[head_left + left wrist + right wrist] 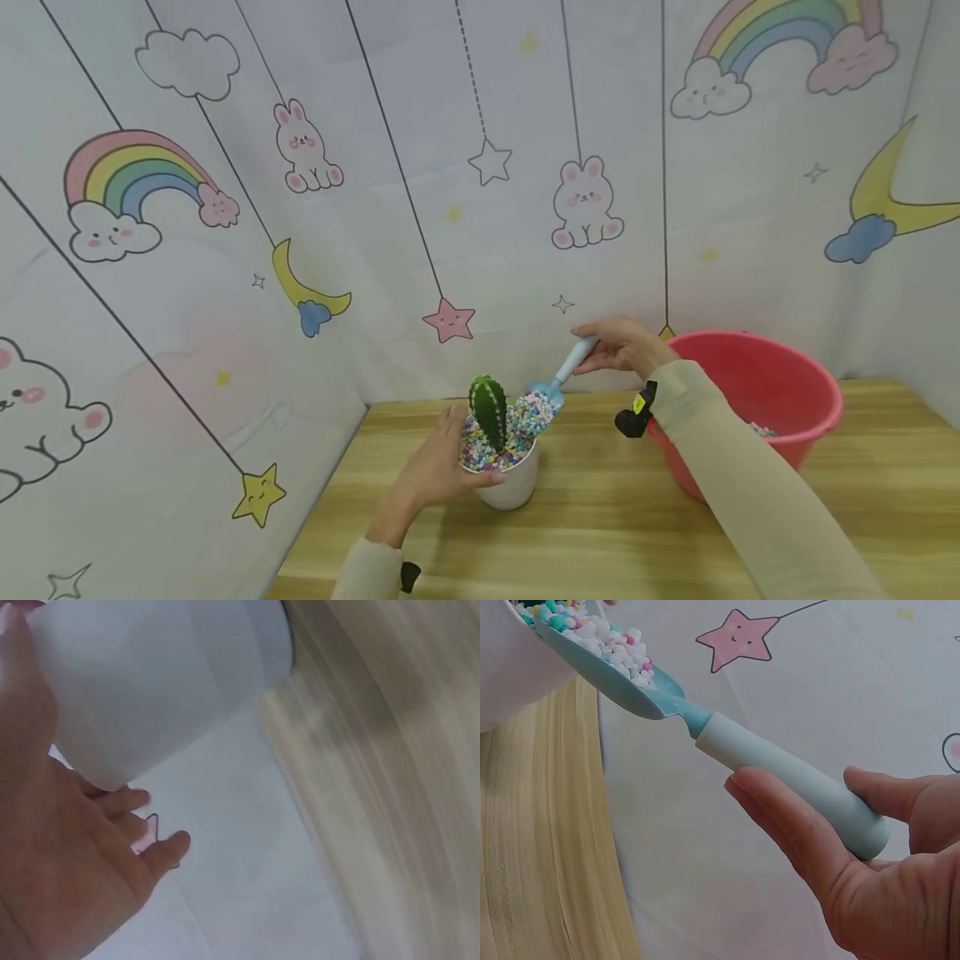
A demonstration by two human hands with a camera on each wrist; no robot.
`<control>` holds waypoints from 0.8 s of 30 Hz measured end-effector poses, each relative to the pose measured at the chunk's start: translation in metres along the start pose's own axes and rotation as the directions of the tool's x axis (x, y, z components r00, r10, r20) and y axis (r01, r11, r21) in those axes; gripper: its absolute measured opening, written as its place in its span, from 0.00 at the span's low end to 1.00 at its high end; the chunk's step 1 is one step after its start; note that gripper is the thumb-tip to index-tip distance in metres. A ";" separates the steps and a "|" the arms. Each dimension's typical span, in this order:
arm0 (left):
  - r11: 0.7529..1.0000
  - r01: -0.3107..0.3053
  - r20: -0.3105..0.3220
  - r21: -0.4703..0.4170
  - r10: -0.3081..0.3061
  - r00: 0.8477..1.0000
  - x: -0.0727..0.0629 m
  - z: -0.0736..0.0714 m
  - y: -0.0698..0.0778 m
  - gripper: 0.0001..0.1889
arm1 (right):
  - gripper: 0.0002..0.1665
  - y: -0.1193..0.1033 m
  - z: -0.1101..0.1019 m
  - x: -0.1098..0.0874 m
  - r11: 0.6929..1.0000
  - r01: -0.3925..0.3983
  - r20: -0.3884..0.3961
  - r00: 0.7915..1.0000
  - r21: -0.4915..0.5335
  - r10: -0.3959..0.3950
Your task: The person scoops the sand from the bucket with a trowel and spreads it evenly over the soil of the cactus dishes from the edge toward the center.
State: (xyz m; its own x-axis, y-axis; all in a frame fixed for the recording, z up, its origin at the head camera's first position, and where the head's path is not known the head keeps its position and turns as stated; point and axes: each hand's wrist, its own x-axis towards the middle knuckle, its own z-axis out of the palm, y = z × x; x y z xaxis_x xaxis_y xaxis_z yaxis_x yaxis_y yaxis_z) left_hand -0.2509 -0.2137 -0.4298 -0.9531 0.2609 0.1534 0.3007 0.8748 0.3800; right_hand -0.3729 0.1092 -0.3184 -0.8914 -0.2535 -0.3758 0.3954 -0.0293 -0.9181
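A green cactus (489, 412) stands upright in a white flowerpot (512, 487), amid small multicoloured pebbles (478, 454). My left hand (435, 468) holds the pot from its left side, thumb at the front rim and fingers round the far side; some fingertips (177, 844) stand off the wall in the left wrist view. With my right hand (621, 346) I grip the pale blue handle of a small trowel (787, 776). Its scoop, heaped with white and coloured pebbles (615, 649), tilts down toward the pot, its tip over the right rim.
To the right stands a red tub (817, 417) with some pebbles (761, 429) visible inside; my right forearm passes in front of it. Both rest on a wood-grain table (592, 533). A pale printed cloth (405, 350) hangs close behind and at the left.
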 end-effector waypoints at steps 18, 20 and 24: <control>1.000 0.014 -0.057 0.019 -0.012 0.998 0.000 0.007 0.013 0.65 | 0.13 0.000 -0.003 -0.001 1.000 -0.002 -0.025 1.000 0.001 0.002; 1.000 0.001 -0.038 0.014 -0.001 0.999 0.000 0.004 0.012 0.65 | 0.13 0.000 -0.003 -0.002 1.000 0.003 -0.022 1.000 -0.006 -0.003; 0.995 -0.068 0.012 -0.068 0.069 0.998 0.004 -0.003 0.005 0.66 | 0.14 0.001 -0.003 -0.004 1.000 0.023 -0.014 1.000 -0.017 -0.024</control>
State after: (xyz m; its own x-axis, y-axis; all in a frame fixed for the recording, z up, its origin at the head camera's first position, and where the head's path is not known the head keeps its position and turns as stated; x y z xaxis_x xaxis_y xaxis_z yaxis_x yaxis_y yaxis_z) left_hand -0.2534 -0.2095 -0.4241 -0.9305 0.3255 0.1682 0.3664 0.8252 0.4299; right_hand -0.3697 0.1126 -0.3187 -0.9036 -0.2387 -0.3557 0.3706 -0.0189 -0.9286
